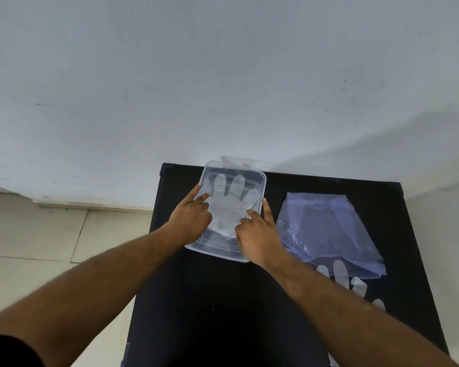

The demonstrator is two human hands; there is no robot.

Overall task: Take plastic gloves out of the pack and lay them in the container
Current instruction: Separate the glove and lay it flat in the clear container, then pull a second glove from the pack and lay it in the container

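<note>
- Your left hand point(190, 217) lies over the left rim of the clear container point(260, 181), fingers loosely spread, index along the rim and the others reaching inside onto the plastic glove point(229, 200). It presses rather than pinches.
- Your right hand point(259, 235) sits at the container's right near corner, fingers spread, one along the outside of the right wall and the rest resting on the glove's lower part. Nothing is gripped.
- The glove lies flat inside the container between your two hands, its fingers pointing away from you towards the wall point(223, 75).
- A second clear piece point(247, 162), lid or tray I cannot tell, shows just beyond the container at the surface's far edge.
- The pack point(329, 229), bluish and crumpled, lies just right of your right hand, apart from the container.
- More gloves point(341, 274) stick out of the pack's near end, right of your right forearm.
- The dark surface point(210, 300) is bare on the near side of both hands, between your forearms.
- The container's left wall stands near the surface's left edge; beyond your left hand the tiled floor point(37, 234) drops away.
- The pack lies close to the surface's right edge.
</note>
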